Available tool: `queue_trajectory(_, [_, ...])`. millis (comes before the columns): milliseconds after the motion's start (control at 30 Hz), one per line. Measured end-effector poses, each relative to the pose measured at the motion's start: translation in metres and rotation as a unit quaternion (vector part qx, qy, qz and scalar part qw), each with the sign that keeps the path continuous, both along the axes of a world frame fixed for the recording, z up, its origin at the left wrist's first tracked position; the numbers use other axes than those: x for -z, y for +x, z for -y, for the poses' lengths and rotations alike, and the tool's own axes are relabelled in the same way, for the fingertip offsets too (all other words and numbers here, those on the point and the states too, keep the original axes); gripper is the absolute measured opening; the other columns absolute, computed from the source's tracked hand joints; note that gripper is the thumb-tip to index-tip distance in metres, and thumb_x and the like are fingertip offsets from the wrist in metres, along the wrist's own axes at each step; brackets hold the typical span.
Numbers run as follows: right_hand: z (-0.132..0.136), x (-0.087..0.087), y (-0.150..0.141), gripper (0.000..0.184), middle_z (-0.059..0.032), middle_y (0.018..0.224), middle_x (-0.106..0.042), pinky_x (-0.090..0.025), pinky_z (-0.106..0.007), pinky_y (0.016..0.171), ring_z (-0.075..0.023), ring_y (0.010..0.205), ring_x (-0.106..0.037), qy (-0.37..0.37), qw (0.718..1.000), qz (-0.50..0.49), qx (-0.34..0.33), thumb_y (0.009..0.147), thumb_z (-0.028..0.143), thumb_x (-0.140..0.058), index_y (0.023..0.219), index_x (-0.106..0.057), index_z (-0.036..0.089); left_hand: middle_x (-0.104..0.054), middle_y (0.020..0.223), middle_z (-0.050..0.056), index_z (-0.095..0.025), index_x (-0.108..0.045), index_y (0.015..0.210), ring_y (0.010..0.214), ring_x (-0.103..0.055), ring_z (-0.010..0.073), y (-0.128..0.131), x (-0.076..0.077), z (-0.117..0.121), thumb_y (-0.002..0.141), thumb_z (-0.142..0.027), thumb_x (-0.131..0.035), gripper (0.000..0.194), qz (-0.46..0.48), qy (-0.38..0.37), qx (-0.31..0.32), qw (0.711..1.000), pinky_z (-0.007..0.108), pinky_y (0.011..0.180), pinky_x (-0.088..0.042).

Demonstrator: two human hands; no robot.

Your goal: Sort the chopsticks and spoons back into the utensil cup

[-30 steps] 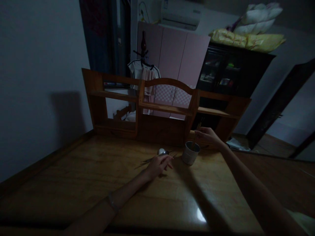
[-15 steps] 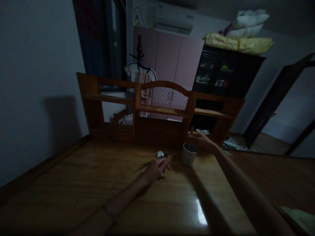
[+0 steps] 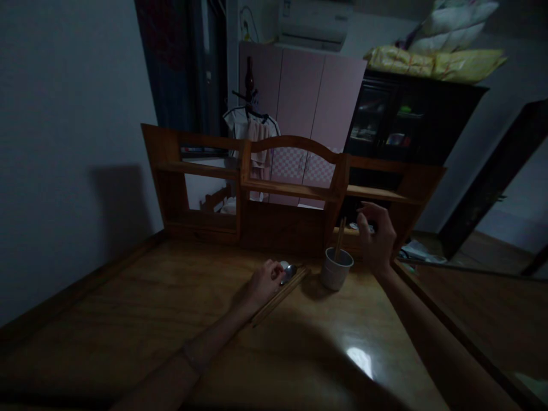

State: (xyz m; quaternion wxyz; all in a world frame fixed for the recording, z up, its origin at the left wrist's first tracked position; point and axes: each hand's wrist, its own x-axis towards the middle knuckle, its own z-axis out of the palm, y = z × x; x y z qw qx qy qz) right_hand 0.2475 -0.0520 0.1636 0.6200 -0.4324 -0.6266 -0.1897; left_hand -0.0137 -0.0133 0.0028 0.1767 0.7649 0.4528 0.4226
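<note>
My left hand (image 3: 264, 282) is low over the wooden table, its fingers curled beside a metal spoon (image 3: 290, 274). Whether the fingertips grip the spoon's handle is hidden. Just behind the spoon's bowl a small round white thing (image 3: 284, 265) shows in part. Wooden chopsticks (image 3: 279, 299) lie slanting on the tabletop at the near side of this hand. To their right stands a light metal cup (image 3: 336, 275) with chopsticks (image 3: 341, 240) upright and leaning in it. My right hand (image 3: 378, 235) is raised to the right of the cup, thumb and fingers apart, with nothing between them.
A wooden shelf rack (image 3: 282, 228) runs along the table's far edge. The table (image 3: 180, 337) meets a wall (image 3: 77, 114) on the left. Its right edge drops to the floor. Behind stand a pink wardrobe (image 3: 299, 97) and a dark cabinet (image 3: 428, 120).
My right hand has let go of the chopsticks in the cup and moved up and right. My left hand has drawn back slightly, uncovering the chopsticks on the table. The view has shifted a little.
</note>
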Motion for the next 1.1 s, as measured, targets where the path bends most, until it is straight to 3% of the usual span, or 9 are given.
queue_trajectory(100, [0.028, 0.035, -0.031, 0.023, -0.0073, 0.091, -0.063, -0.045, -0.032, 0.076, -0.0181, 0.082, -0.058, 0.013, 0.988, 0.145, -0.049, 0.086, 0.02, -0.055, 0.109, -0.06, 0.018, -0.058, 0.092, 0.004, -0.018, -0.065, 0.082, 0.089, -0.055, 0.0176, 0.001, 0.001, 0.007, 0.084, -0.024, -0.059, 0.009, -0.061, 0.043, 0.008, 0.997, 0.028, 0.08, -0.043])
queue_trajectory(200, [0.04, 0.093, -0.049, 0.01, -0.0029, 0.068, -0.059, -0.038, -0.026, 0.061, -0.0134, 0.062, -0.052, -0.026, 0.95, 0.293, -0.107, 0.084, 0.014, -0.055, 0.091, -0.062, 0.016, -0.056, 0.096, 0.005, -0.019, -0.065, 0.088, 0.094, -0.052, 0.0199, 0.003, -0.001, 0.018, 0.084, -0.025, -0.06, 0.009, -0.145, 0.089, 0.01, 0.985, 0.031, 0.085, -0.042])
queue_trajectory(233, [0.041, 0.112, -0.052, 0.008, -0.002, 0.063, -0.057, -0.035, -0.026, 0.058, -0.0121, 0.057, -0.05, -0.048, 0.941, 0.313, -0.119, 0.085, 0.013, -0.054, 0.082, -0.062, 0.016, -0.055, 0.099, 0.006, -0.019, -0.064, 0.092, 0.096, -0.05, 0.0208, 0.004, -0.001, 0.021, 0.085, -0.025, -0.059, 0.011, -0.174, 0.102, 0.006, 0.979, 0.033, 0.086, -0.042])
queue_trajectory(300, [0.039, 0.145, -0.058, 0.024, 0.0004, 0.053, -0.052, -0.029, -0.026, 0.053, -0.0093, 0.048, -0.044, -0.116, 0.936, 0.307, -0.126, 0.088, 0.015, -0.051, 0.065, -0.056, 0.017, -0.055, 0.102, 0.007, -0.018, -0.063, 0.096, 0.098, -0.048, 0.0225, 0.005, -0.001, 0.024, 0.087, -0.026, -0.057, 0.014, -0.226, 0.116, -0.01, 0.967, 0.036, 0.088, -0.041])
queue_trajectory(400, [0.036, 0.171, -0.064, 0.037, 0.0016, 0.048, -0.047, -0.025, -0.025, 0.05, -0.007, 0.044, -0.041, -0.25, 0.925, 0.253, -0.135, 0.093, 0.023, -0.045, 0.057, -0.05, 0.016, -0.054, 0.102, 0.009, -0.017, -0.062, 0.098, 0.099, -0.047, 0.0247, 0.005, 0.001, 0.027, 0.088, -0.028, -0.055, 0.016, -0.279, 0.111, -0.039, 0.953, 0.04, 0.089, -0.039])
queue_trajectory(533, [0.036, 0.173, -0.068, 0.041, 0.0018, 0.049, -0.046, -0.024, -0.023, 0.049, -0.0059, 0.043, -0.04, -0.34, 0.891, 0.24, -0.182, 0.096, 0.031, -0.041, 0.058, -0.049, 0.016, -0.054, 0.105, 0.01, -0.015, -0.061, 0.1, 0.1, -0.046, 0.0264, 0.005, 0.003, 0.031, 0.088, -0.03, -0.054, 0.02, -0.303, 0.099, -0.048, 0.947, 0.042, 0.09, -0.038])
queue_trajectory(700, [0.038, 0.164, -0.068, 0.04, 0.0013, 0.051, -0.049, -0.023, -0.023, 0.05, -0.0058, 0.044, -0.039, -0.368, 0.875, 0.242, -0.202, 0.096, 0.033, -0.041, 0.061, -0.051, 0.016, -0.054, 0.106, 0.011, -0.015, -0.061, 0.097, 0.099, -0.046, 0.0264, 0.007, -0.001, 0.035, 0.089, -0.03, -0.051, 0.02, -0.322, 0.099, -0.038, 0.941, 0.042, 0.09, -0.038])
queue_trajectory(967, [0.035, 0.164, -0.065, 0.04, -0.0002, 0.053, -0.053, -0.025, -0.023, 0.051, -0.0069, 0.045, -0.042, -0.385, 0.87, 0.248, -0.184, 0.095, 0.035, -0.042, 0.062, -0.055, 0.016, -0.055, 0.1, 0.01, -0.016, -0.058, 0.088, 0.098, -0.046, 0.0258, 0.004, -0.007, 0.035, 0.088, -0.025, -0.048, 0.013, -0.34, 0.15, 0.0, 0.929, 0.041, 0.088, -0.037])
queue_trajectory(1100, [0.034, 0.163, -0.064, 0.037, -0.0015, 0.057, -0.057, -0.028, -0.023, 0.053, -0.0088, 0.048, -0.047, -0.385, 0.879, 0.222, -0.175, 0.094, 0.033, -0.043, 0.064, -0.057, 0.016, -0.054, 0.096, 0.009, -0.016, -0.055, 0.09, 0.094, -0.048, 0.0243, 0.007, -0.006, 0.033, 0.091, -0.023, -0.044, 0.014, -0.321, 0.154, -0.022, 0.934, 0.04, 0.086, -0.039])
